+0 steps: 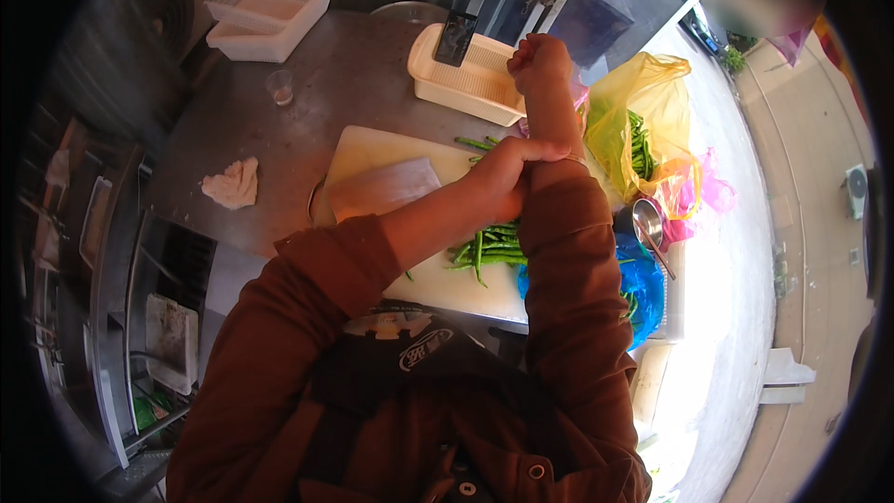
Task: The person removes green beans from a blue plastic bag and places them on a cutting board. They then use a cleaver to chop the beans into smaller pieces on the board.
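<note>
My left hand (508, 171) is wrapped around my right forearm, just past the rolled cuff of the brown sleeve (566, 223). My right hand (541, 59) is raised with curled fingers, near the right end of a cream plastic basket (468, 101); nothing shows in it. Below my arms lies a pale cutting board (447, 290). Cut green beans (492, 251) are heaped on it, partly behind my arms, with a few more beans (475, 143) near its far edge. A broad, flat, pale thing like a cleaver blade (398, 178) rests on the board, partly hidden by my left forearm.
A dark phone (456, 38) leans on the basket. Right of my arm are a yellow bag (639, 91) with beans, a metal bowl (639, 218) and a blue bag (642, 286). Leftward are a crumpled cloth (232, 184), a clear cup (281, 89) and stacked white baskets (269, 28).
</note>
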{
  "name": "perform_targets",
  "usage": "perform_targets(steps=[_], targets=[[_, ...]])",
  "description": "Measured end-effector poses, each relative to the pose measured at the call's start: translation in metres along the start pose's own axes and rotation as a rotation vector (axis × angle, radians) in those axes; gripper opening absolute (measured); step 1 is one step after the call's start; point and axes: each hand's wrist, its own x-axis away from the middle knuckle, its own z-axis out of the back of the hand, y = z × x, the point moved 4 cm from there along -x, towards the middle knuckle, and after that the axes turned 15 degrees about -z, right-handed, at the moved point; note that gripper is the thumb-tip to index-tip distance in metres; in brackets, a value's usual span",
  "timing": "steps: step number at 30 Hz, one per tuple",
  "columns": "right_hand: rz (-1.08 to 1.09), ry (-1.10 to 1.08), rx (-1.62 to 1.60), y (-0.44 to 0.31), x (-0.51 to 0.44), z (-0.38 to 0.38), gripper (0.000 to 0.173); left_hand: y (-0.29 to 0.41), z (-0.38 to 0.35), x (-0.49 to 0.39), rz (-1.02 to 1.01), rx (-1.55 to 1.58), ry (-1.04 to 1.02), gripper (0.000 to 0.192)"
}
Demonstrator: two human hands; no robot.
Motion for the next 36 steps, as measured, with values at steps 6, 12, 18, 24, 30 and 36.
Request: perform_targets(steps=[6, 12, 18, 24, 30, 36], targets=[[0.032, -0.124, 0.132, 0.011, 0.006, 0.008, 0.007, -0.019, 0.023, 0.018, 0.158, -0.041, 0.036, 0.050], [-0.295, -0.513, -0.169, 0.013, 0.039, -0.009, 0.010, -0.021, 0.030, 0.032, 0.225, -0.301, 0.028, 0.055], [-0.517, -0.887, -0.442, 0.003, 0.101, -0.016, 0.003, -0.020, 0.024, 0.048, 0.209, -0.518, -0.058, 0.053], [0.619, -0.236, 1.156, 0.055, 0.112, -0.010, 0.033, -0.033, 0.031, 0.068, 0.281, -0.527, 0.066, 0.054], [0.653, -0.407, 1.329, 0.124, 0.180, 0.160, 0.037, 0.012, 0.088, 0.152, 0.278, -1.123, -0.390, 0.059], [-0.197, -0.561, 1.214, 0.181, 0.233, 0.307, 0.043, 0.092, 0.174, 0.272, 0.469, -1.532, -0.152, 0.028]])
